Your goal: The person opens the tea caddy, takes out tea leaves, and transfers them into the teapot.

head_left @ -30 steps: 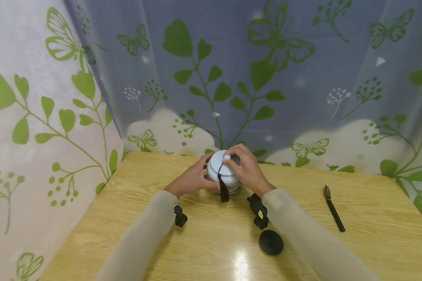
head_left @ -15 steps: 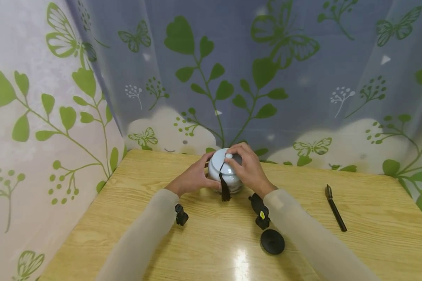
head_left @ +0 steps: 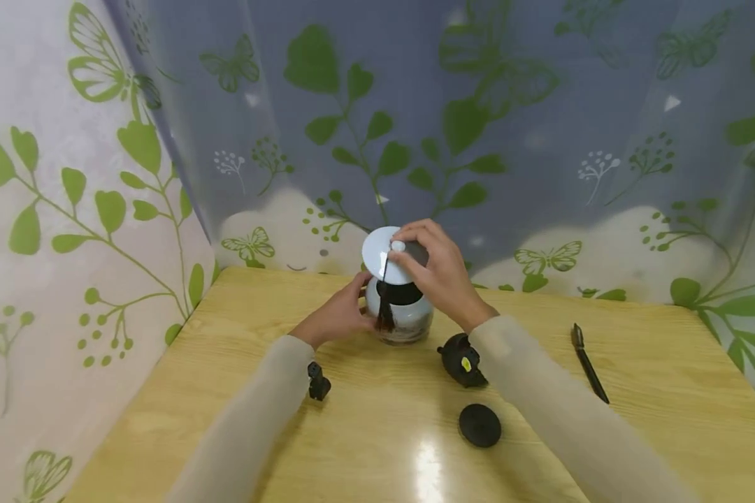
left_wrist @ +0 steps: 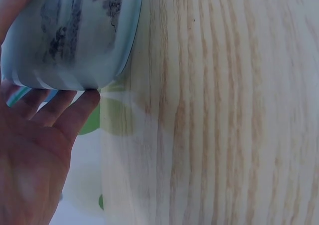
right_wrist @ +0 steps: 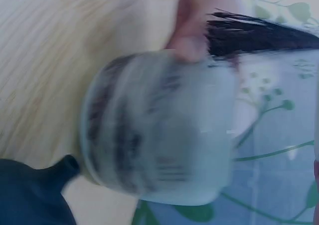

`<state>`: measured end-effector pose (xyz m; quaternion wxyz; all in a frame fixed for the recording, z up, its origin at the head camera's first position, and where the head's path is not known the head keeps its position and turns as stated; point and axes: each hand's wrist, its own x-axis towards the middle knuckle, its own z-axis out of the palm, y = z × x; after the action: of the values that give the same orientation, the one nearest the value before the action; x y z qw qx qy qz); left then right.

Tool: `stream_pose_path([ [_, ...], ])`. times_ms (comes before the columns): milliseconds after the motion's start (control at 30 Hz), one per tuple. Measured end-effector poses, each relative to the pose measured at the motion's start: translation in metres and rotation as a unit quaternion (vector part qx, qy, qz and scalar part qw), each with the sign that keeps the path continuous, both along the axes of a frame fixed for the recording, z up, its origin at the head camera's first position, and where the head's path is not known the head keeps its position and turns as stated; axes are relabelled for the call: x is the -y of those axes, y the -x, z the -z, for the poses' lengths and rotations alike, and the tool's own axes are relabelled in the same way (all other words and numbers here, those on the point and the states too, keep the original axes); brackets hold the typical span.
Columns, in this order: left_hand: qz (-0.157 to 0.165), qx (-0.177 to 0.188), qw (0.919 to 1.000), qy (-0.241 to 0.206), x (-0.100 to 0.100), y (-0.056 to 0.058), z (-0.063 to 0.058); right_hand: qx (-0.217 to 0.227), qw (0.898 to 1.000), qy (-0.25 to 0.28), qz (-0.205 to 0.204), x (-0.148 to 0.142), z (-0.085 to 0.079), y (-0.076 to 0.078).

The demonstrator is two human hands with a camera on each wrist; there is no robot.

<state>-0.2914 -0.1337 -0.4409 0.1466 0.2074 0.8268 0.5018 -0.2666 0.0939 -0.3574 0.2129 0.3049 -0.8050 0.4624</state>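
My right hand (head_left: 437, 269) pinches the knob of a pale blue-white lid (head_left: 376, 253), raised and tilted above the mouth of a ceramic jar (head_left: 409, 321). From the knob a black tassel (head_left: 385, 307) hangs in front of the jar. The left hand (head_left: 340, 314) grips the jar around its left side, and the dark opening shows below the lid. Dark landscape-like painting covers the jar's wall in the left wrist view, where several fingers (left_wrist: 77, 112) curl around it. The right wrist view is blurred; there the tassel overlaps the left thumb at the jar.
Beside my right wrist sits a dark pot-like thing with a short spout (right_wrist: 65, 167). A black round disc (head_left: 480, 425) lies nearer me. Farther right lies a black pen-like stick (head_left: 588, 363). Patterned curtains (head_left: 258, 140) stand behind and left of the wooden table (head_left: 365, 433).
My right hand has lifted the lid off the jar, up and slightly left, with the tassel swinging along. The jar's dark opening now shows. The left hand still holds the jar.
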Motion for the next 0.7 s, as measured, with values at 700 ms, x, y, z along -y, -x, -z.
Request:
stream_pose_path([
  [700, 0.025, -0.040, 0.9989, 0.001, 0.004, 0.000, 0.003, 0.089, 0.993, -0.063, -0.045, -0.014, 0.016, -0.077],
])
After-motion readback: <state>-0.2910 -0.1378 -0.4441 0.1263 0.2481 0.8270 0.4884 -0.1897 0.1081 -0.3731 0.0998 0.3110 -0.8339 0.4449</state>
